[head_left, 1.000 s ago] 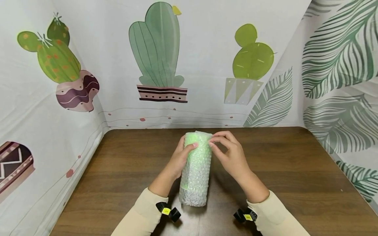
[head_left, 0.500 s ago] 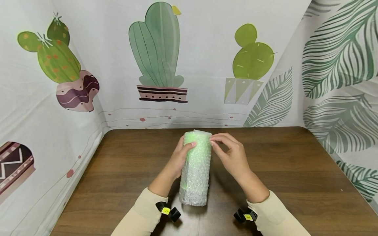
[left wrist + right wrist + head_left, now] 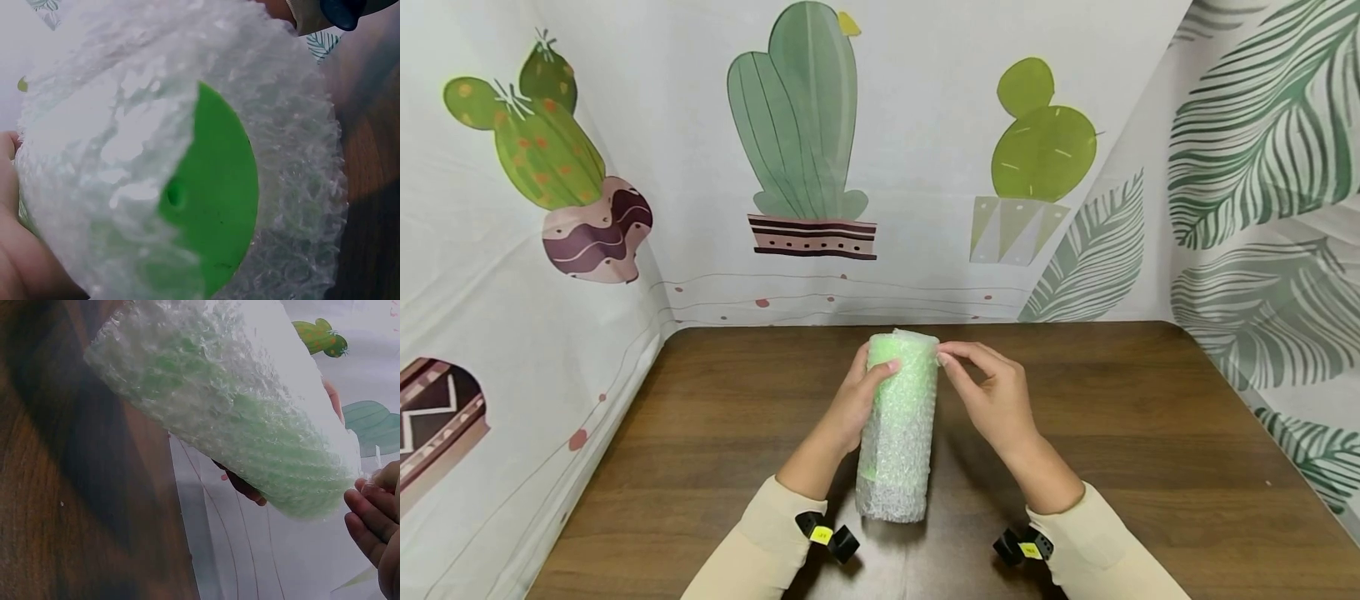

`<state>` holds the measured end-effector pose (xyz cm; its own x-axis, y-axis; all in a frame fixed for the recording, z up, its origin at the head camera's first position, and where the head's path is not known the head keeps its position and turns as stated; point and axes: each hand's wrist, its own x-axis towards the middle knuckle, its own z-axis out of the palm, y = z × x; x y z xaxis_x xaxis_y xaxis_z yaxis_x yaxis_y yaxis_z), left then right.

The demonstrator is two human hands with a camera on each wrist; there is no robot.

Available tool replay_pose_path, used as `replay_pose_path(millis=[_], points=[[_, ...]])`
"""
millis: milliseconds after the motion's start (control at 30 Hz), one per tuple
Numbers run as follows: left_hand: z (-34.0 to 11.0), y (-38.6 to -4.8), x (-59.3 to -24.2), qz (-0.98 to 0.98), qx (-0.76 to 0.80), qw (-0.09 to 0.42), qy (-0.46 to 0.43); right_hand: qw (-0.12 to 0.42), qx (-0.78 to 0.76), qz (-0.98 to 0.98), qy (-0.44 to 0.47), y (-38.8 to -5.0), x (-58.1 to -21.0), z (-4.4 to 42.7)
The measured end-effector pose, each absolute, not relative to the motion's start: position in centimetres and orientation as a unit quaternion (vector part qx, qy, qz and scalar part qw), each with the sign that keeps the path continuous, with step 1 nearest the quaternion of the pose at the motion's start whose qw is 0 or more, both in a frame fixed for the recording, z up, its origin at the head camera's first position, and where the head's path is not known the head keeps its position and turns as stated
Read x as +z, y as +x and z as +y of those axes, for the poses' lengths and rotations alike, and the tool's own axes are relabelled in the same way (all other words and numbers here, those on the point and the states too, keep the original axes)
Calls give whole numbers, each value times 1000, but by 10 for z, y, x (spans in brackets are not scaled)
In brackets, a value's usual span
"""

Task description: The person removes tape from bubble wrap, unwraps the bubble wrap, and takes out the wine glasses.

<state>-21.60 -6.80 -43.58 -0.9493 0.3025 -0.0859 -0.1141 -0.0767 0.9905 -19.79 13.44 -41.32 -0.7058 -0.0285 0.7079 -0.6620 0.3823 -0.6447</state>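
A bubble-wrapped green cylinder (image 3: 895, 433) is held tilted above the table, its far end raised. My left hand (image 3: 850, 404) grips its left side near the upper end, thumb across the front. In the left wrist view, a flat green end face (image 3: 219, 187) with a small hole shows past a fold of bubble wrap (image 3: 112, 150). At the upper right edge, my right hand (image 3: 996, 396) pinches a small clear strip (image 3: 377, 456) between thumb and forefinger. Whether that strip is tape or wrap, I cannot tell. The left fingers are mostly hidden behind the roll.
A dark wooden table (image 3: 722, 433) lies under both hands. Behind and beside it hangs a white cloth (image 3: 925, 167) printed with cacti and leaves. Small black cameras (image 3: 831, 537) sit on both wrists.
My right fingertips have shifted slightly right, away from the roll's edge. The left hand and the wrapped cylinder have barely moved.
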Motion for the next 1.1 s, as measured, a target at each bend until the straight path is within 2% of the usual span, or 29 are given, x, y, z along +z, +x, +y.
replay_pose_path(millis=[600, 767, 933, 1100], points=[[-67, -218, -437, 662, 736, 134, 56, 302, 521, -765, 230, -201, -416, 134], [-67, -218, -438, 665, 733, 133, 52, 304, 516, -770, 220, -195, -407, 130], [-67, -219, -438, 665, 733, 133, 57, 264, 529, -780, 202, -185, -393, 126], [-67, -220, -439, 664, 733, 135, 56, 233, 517, -803, 186, -191, -404, 131]])
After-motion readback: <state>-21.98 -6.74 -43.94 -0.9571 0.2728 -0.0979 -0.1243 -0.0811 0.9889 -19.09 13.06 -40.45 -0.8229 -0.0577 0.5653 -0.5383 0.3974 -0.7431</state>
